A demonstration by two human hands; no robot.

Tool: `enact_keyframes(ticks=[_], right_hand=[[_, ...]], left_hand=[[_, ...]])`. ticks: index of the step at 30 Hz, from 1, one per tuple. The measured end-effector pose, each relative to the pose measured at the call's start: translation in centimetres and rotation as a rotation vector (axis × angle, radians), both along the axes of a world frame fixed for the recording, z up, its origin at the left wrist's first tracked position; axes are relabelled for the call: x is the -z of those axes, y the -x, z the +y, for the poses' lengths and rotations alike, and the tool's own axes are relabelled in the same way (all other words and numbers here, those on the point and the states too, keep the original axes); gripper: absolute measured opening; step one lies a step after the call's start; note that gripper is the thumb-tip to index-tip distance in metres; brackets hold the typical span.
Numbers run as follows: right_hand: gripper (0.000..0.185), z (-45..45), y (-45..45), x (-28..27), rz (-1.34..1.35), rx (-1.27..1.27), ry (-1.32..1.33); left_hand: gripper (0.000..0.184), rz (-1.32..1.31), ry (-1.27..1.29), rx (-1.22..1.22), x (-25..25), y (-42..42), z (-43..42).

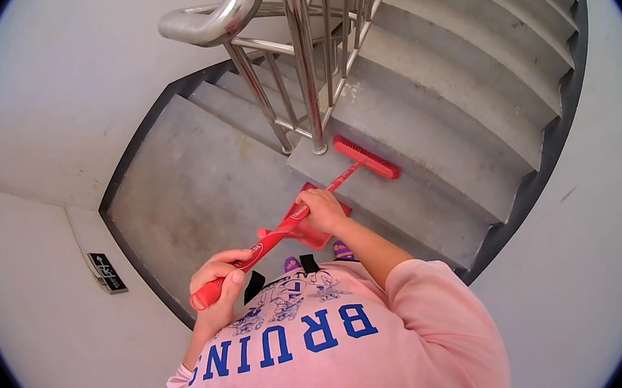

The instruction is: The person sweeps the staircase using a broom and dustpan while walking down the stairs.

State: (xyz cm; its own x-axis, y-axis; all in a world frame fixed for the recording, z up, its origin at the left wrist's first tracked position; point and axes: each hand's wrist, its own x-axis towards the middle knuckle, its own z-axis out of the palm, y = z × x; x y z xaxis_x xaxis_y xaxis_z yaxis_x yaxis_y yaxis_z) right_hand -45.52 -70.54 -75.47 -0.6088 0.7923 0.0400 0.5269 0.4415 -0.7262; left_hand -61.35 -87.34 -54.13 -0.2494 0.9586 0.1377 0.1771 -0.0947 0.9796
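Observation:
A red broom slants across the middle of the view, its bristle head on a low step by the base of the railing. My left hand is closed around the handle's upper end, close to my body. Further down, my right hand is wrapped round the same handle. Beneath my right hand shows a red dustpan, partly covered by the hand and the handle. How the dustpan is supported is hidden, and I cannot tell whether its handle lies along the broom's.
Grey concrete stairs rise at the upper right; other steps lie beyond the landing. A shiny metal railing stands between the flights. White walls surround them, with a dark sign at the left. My purple footwear shows below.

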Motion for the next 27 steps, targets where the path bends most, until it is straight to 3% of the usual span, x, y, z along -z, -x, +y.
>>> enact_keyframes(ticks=[8,21,27], right_hand=[[0.017,-1.1,0.9,-1.1,-0.02,-0.086,-0.012],[0.014,-5.6,3.7,-5.8,0.223,-0.195,0.099],[0.021,-6.4,3.0,-9.7,0.129,-0.259,0.186]], left_hand=[[0.023,0.122,0.056,-0.053,-3.1,0.5,-1.2],[0.041,0.285,-0.213,-0.016,-9.4,2.0,-1.7],[0.042,0.292,-0.403,0.099,-10.5,2.5,-0.9]])
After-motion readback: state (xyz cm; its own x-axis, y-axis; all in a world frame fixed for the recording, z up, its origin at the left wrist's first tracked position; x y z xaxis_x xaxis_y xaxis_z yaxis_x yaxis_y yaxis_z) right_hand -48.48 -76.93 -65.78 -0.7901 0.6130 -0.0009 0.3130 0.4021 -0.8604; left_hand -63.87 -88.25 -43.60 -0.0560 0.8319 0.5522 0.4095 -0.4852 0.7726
